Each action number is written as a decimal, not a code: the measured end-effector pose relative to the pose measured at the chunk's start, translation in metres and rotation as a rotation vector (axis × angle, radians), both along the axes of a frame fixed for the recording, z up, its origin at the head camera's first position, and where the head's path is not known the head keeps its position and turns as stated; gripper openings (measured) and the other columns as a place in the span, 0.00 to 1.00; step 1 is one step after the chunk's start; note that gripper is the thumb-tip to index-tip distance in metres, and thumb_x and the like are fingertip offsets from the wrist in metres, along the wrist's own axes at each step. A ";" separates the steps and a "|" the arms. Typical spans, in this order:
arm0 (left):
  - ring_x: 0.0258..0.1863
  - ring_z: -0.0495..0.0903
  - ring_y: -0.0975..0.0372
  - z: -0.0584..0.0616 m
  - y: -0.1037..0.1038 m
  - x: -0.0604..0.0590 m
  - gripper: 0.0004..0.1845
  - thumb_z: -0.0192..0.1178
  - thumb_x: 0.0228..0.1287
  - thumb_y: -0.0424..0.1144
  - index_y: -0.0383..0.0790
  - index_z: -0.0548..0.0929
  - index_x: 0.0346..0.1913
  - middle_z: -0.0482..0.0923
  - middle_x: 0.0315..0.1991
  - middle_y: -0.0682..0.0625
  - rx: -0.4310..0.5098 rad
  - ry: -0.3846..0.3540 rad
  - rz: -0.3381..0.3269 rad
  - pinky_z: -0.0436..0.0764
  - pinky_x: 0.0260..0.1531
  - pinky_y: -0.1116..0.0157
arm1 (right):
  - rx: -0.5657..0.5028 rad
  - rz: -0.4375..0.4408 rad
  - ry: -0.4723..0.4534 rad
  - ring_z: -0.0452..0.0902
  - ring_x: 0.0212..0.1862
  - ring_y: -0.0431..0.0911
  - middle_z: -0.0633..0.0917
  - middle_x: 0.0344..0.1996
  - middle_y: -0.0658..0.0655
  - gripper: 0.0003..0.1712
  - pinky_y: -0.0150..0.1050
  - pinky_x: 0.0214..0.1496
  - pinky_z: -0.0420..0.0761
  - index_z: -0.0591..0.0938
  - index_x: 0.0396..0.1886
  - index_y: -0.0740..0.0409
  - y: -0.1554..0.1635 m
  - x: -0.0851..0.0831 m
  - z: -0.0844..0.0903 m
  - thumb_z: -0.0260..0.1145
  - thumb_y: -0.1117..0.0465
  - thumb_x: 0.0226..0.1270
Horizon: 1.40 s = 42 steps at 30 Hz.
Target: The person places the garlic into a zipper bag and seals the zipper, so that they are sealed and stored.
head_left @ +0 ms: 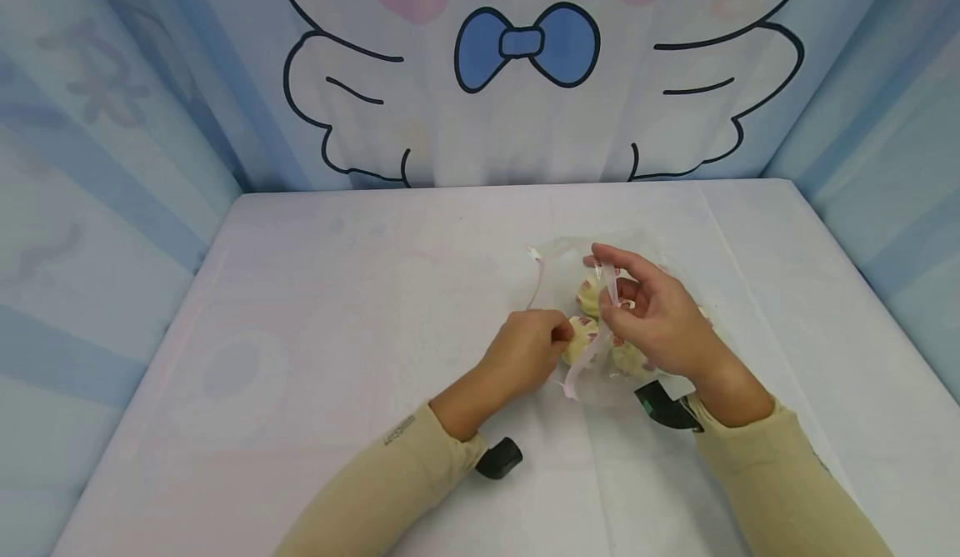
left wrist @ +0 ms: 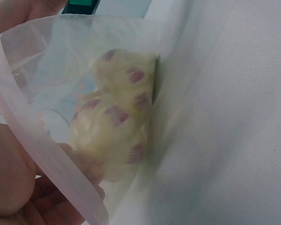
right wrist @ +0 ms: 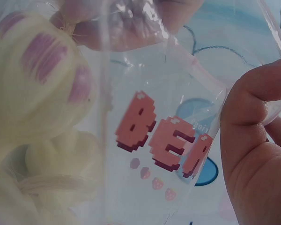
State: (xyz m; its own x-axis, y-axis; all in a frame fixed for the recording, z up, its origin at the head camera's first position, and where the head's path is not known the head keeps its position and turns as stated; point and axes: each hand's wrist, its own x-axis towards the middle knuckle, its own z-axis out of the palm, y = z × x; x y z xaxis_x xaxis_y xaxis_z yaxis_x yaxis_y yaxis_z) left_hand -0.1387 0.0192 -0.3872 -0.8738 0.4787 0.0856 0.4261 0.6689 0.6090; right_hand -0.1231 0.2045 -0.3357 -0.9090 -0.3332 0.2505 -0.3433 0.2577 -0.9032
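A clear zip bag (head_left: 558, 261) with a pink strip along its mouth lies on the right part of the table. Inside are several pale yellow garlic bulbs (head_left: 628, 358) with purple patches, probably artificial. My left hand (head_left: 525, 348) reaches in at the mouth and pinches a garlic bulb (right wrist: 42, 70) by its stem end. My right hand (head_left: 663, 319) pinches the pink-edged rim between thumb and fingers, holding that side up. In the left wrist view, the bag film partly covers my left fingertips and the garlic bulb (left wrist: 105, 124).
A white cloth covers the table (head_left: 337, 332). Printed curtains (head_left: 112, 165) stand along its back and both sides. Dark wrist devices (head_left: 500, 459) sit at both sleeve cuffs. Red block letters (right wrist: 173, 140) are printed on the bag.
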 end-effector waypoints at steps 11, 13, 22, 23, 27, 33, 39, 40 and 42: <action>0.42 0.84 0.66 -0.004 0.002 -0.005 0.12 0.64 0.65 0.28 0.37 0.87 0.51 0.87 0.44 0.51 0.039 -0.106 -0.082 0.78 0.42 0.75 | 0.014 -0.013 0.002 0.69 0.31 0.43 0.74 0.60 0.59 0.31 0.34 0.23 0.78 0.67 0.72 0.67 0.000 0.002 0.000 0.57 0.76 0.69; 0.44 0.84 0.66 -0.003 0.001 -0.006 0.13 0.64 0.66 0.28 0.37 0.86 0.52 0.86 0.45 0.51 0.043 -0.128 -0.094 0.78 0.43 0.75 | 0.014 -0.014 -0.002 0.70 0.31 0.44 0.74 0.60 0.60 0.31 0.33 0.23 0.78 0.67 0.72 0.67 0.000 0.002 0.000 0.57 0.76 0.69; 0.46 0.83 0.65 0.004 -0.008 -0.009 0.17 0.65 0.67 0.32 0.38 0.84 0.57 0.85 0.49 0.50 0.076 -0.203 -0.080 0.78 0.45 0.74 | 0.016 -0.016 -0.003 0.70 0.32 0.44 0.74 0.60 0.61 0.31 0.33 0.23 0.78 0.67 0.72 0.67 0.000 0.002 0.000 0.57 0.76 0.69; 0.47 0.83 0.64 0.005 -0.010 -0.008 0.17 0.66 0.67 0.32 0.38 0.84 0.58 0.85 0.50 0.49 0.084 -0.210 -0.079 0.79 0.45 0.74 | 0.018 -0.017 -0.001 0.69 0.32 0.44 0.74 0.60 0.61 0.31 0.33 0.23 0.78 0.67 0.72 0.68 0.000 0.002 0.000 0.57 0.76 0.69; 0.49 0.83 0.64 0.016 -0.020 -0.006 0.19 0.66 0.68 0.35 0.39 0.82 0.60 0.83 0.52 0.49 0.102 -0.247 -0.093 0.79 0.46 0.73 | 0.033 -0.019 -0.001 0.70 0.33 0.44 0.74 0.60 0.61 0.32 0.33 0.24 0.78 0.66 0.72 0.67 0.000 0.001 0.000 0.60 0.76 0.68; 0.48 0.82 0.63 0.040 -0.039 -0.011 0.19 0.67 0.67 0.35 0.39 0.82 0.60 0.83 0.52 0.48 0.141 -0.251 -0.115 0.80 0.45 0.71 | 0.090 -0.062 -0.013 0.73 0.34 0.44 0.75 0.61 0.60 0.36 0.31 0.27 0.79 0.67 0.73 0.64 0.000 0.000 0.001 0.67 0.72 0.66; 0.47 0.82 0.62 0.053 -0.051 -0.023 0.19 0.65 0.69 0.37 0.40 0.81 0.61 0.83 0.49 0.49 0.176 -0.205 0.005 0.81 0.45 0.69 | 0.095 -0.069 -0.045 0.72 0.33 0.44 0.75 0.62 0.61 0.35 0.31 0.28 0.79 0.67 0.73 0.63 -0.001 -0.001 0.001 0.66 0.72 0.67; 0.47 0.82 0.62 0.054 -0.052 -0.026 0.19 0.65 0.69 0.37 0.40 0.80 0.61 0.83 0.49 0.49 0.182 -0.196 0.028 0.81 0.46 0.68 | 0.092 -0.065 -0.051 0.72 0.34 0.44 0.74 0.62 0.61 0.35 0.31 0.28 0.79 0.66 0.73 0.63 -0.001 -0.001 0.000 0.66 0.72 0.67; 0.47 0.82 0.61 0.054 -0.053 -0.031 0.21 0.64 0.70 0.38 0.42 0.78 0.64 0.83 0.49 0.49 0.183 -0.182 0.069 0.81 0.45 0.67 | 0.089 -0.057 -0.060 0.72 0.34 0.44 0.73 0.63 0.62 0.35 0.31 0.29 0.80 0.66 0.73 0.64 -0.001 -0.001 0.000 0.64 0.73 0.68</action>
